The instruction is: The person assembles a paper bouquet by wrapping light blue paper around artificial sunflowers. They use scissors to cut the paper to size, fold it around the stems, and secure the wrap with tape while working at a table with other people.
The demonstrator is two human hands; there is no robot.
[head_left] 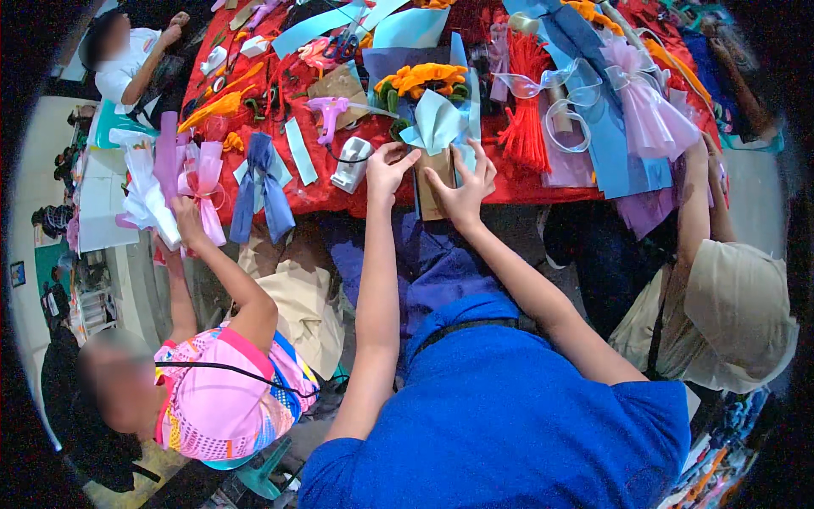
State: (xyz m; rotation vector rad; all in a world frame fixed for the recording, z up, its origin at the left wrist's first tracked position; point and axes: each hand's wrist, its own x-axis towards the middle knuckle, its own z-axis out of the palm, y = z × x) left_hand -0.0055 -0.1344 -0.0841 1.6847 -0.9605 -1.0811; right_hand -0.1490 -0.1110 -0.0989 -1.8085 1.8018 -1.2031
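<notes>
Orange flower bunch lies nr middle of worktop's front edge, w/ light blue paper folded below it & brown paper under that, lower end poking past the edge. L hand: thumb & fingers close together at wrap's L side; can't tell if paper's pinched. R hand: spread, thumb on brown paper, well apart from fingers, no pinch seen. Risks, my guess: folds could spring loose if either hand eases off, b/c no tie shows there; overhanging end could snag blue shirt & drag the bunch; pink glue gun, nozzle twd bunch, could mark paper or burn a finger if hot (can't tell). Worktop has red cloth, crowded: scissors twd back edge, red strands R of bunch, pink wrap twd R edge, dark blue bow at front edge, L. Room: co-worker in pink patterned top on L, another in beige head covering on R, white shelving far L.
</notes>
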